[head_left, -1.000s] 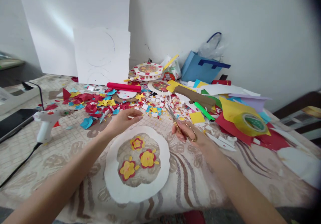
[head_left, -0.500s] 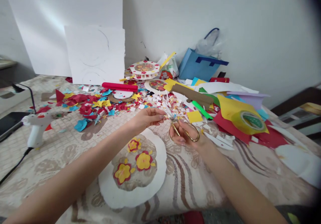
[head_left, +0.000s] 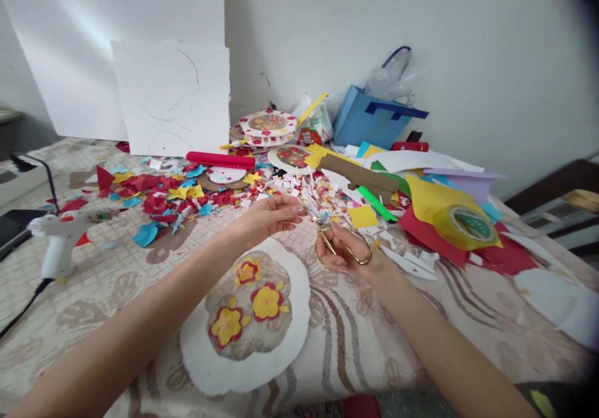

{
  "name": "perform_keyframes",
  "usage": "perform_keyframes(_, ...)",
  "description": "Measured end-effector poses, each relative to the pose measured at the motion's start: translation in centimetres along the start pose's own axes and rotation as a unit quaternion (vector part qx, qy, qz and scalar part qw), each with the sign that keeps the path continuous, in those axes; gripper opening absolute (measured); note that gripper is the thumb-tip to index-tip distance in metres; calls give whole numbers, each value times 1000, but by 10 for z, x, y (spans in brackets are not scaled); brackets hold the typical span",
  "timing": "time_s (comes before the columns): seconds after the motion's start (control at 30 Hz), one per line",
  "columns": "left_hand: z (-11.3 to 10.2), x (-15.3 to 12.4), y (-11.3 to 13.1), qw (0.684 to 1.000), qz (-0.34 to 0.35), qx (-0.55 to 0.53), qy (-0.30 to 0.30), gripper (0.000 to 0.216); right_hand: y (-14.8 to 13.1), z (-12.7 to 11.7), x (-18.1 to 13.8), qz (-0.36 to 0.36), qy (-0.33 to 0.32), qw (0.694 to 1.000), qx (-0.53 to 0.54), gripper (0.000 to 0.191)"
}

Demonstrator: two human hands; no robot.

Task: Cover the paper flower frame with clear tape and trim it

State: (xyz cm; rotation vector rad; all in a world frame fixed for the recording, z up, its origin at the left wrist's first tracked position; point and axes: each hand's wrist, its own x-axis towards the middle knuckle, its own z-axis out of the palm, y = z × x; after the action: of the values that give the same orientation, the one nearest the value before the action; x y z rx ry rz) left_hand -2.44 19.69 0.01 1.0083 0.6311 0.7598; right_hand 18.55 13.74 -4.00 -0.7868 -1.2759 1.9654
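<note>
Since a second ago, left hand (head_left: 266,218) has lifted from the scraps to meet the scissors (head_left: 334,237), pinching a tiny piece at their tip; right hand (head_left: 349,256), at 3 o'clock, grips the handles.

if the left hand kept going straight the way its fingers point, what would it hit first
Most likely the scissors held in the right hand: the left hand points right, its fingertips close beside the blades, though depth is unclear.

Right hand (head_left: 349,257) grips scissors (head_left: 334,237); left hand (head_left: 269,217) possibly pinching scrap.
</note>
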Motion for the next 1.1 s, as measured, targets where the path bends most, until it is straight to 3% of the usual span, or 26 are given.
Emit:
perform_keyframes(0.57,-1,2,-2,997,9,-7,75,12,-5,4,-1,-9,-1,1000,28,55)
perform_keyframes(0.67,-7,3,0,995,19,-1,95,12,-12,5,-3,-34,26,998,37,51)
perform_keyframes(0.77,-18,11,3,984,59,97,140,14,-22,4,-6,-64,83,994,43,50)
perform_keyframes(0.87,-28,29,7,936,126,275,179,13,-30,3,-8,-71,131,988,38,52)
perform_keyframes(0.93,-32,45,8,881,177,399,185,7,-32,2,-8,-70,149,986,36,53)
perform_keyframes(1.0,-32,61,9,801,202,532,185,3,-31,1,-7,-78,155,984,36,52)
perform_keyframes(1.1,-27,83,6,662,203,698,182,17,-29,0,-7,-90,146,984,38,49)
